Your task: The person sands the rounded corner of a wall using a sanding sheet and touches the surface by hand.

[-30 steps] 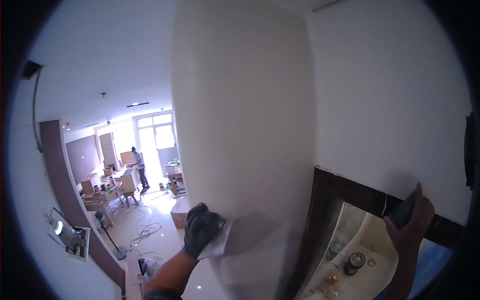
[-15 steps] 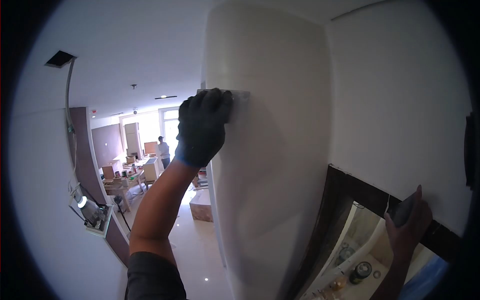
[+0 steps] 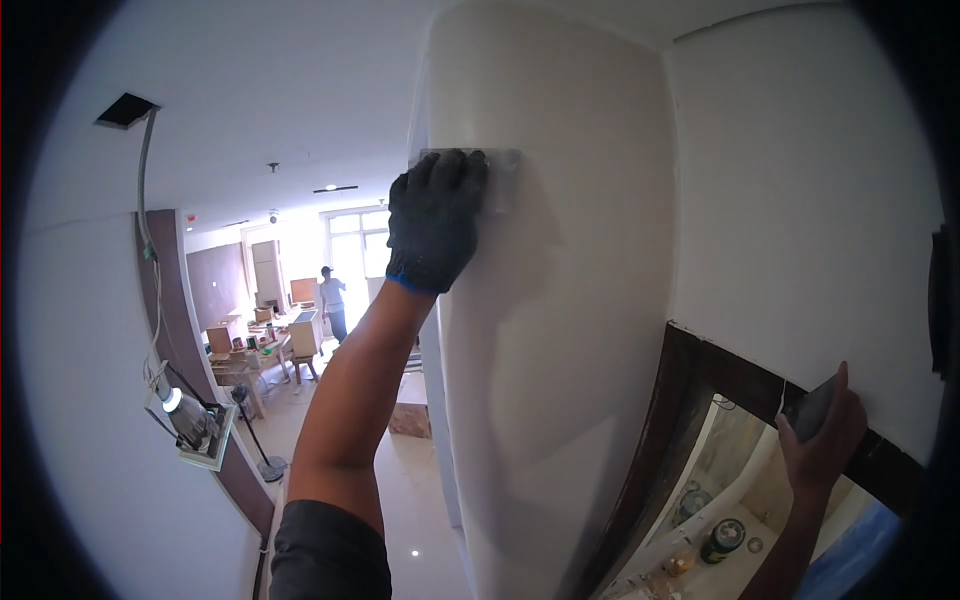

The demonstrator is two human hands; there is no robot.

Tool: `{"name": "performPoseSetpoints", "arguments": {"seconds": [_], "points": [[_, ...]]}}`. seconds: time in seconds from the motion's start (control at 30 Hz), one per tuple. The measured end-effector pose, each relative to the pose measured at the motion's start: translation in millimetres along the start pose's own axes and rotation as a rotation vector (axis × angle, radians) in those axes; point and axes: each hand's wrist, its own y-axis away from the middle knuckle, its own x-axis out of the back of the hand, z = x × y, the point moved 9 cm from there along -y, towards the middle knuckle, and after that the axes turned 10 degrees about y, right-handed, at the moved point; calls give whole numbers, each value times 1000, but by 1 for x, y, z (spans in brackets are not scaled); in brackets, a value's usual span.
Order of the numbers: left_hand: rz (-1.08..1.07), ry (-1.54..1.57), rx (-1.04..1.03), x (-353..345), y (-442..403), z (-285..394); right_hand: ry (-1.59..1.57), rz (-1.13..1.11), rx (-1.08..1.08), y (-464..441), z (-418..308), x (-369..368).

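Observation:
In a dark knitted glove with a blue cuff edge, my left hand [image 3: 438, 218] is raised and closed on a thin, flat, rectangular plate [image 3: 505, 172]. The plate lies against the upper left part of the curved pale wall [image 3: 570, 250]; my fingers cover part of it, and I cannot tell its exact kind. Lower right, my bare right hand [image 3: 825, 430] grips a dark grey flat piece [image 3: 812, 408] between thumb and fingers. That hand is beside the dark wooden frame [image 3: 725, 360], close to the white wall.
Through the framed opening, a dark jar [image 3: 722, 540] stands on a pale surface. On the left, a lit lamp [image 3: 190, 415] hangs from a cable below a ceiling hole [image 3: 126, 110]. Farther off, a person [image 3: 333, 303] stands near cluttered worktables [image 3: 250, 362].
My left hand and the plate have moved slightly up and right in view. The right hand keeps its grip with little movement. The far person's pose differs, and the view has shifted a little.

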Motion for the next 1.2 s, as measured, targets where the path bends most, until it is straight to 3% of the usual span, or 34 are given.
{"name": "performPoseSetpoints", "arguments": {"seconds": [0.17, 0.27, 0.33, 0.37, 0.4, 0.43, 0.47, 0.53, 0.6, 0.7, 0.77, 0.83, 0.87, 0.9, 1.0, 1.03, 1.07, 1.1, 1.13, 1.2], "points": [[-62, 85, 160, 10, 11, -5, -3, 12, 25, 5, 7, -5], [-147, 441, 644, 51, 80, -14, -6, -7, 30, 3, 13, -11], [-171, 558, 575, 82, 153, 15, -136, 71, 58, 7, 17, -7], [-190, 620, 715, 92, 199, 18, -266, 164, 87, 12, 19, 0], [-155, 751, 1002, 98, 252, 21, -397, 247, 115, 18, 20, 8], [-65, 863, 1293, 106, 309, 27, -551, 191, 106, 22, 18, 4], [114, 1020, 1724, 108, 379, 44, -702, 124, 92, 28, 14, -3], [99, 763, 2164, 126, 520, 77, -960, -56, 77, 34, -19, -23], [141, 614, 2362, 144, 668, 131, -1173, -259, 68, 51, -85, -40], [147, 615, 2701, 176, 789, 219, -1185, -592, 126, 99, -167, -62], [125, 597, 2714, 201, 854, 273, -1168, -761, 164, 140, -199, -72], [-144, 549, 2458, 223, 910, 317, -1072, -1008, 125, 187, -215, -80], [-950, 388, 2121, 219, 880, 310, -1001, -1138, 105, 215, -214, -87], [-1544, 157, 1560, 217, 846, 303, -924, -1263, 82, 243, -207, -95], [-1477, 128, 1725, 207, 863, 306, -599, -1410, 241, 314, -167, -112], [-1431, 173, 1631, 195, 864, 306, -548, -1440, 276, 336, -149, -116], [-934, 245, 2200, 199, 881, 304, -498, -1453, 282, 358, -125, -121], [-300, 297, 2657, 191, 895, 318, -516, -1468, 307, 380, -98, -126], [466, 324, 2952, 177, 903, 338, -420, -1488, 331, 396, -74, -125], [264, 355, 2959, 144, 910, 333, -340, -1664, 231, 417, -40, -112]]}}
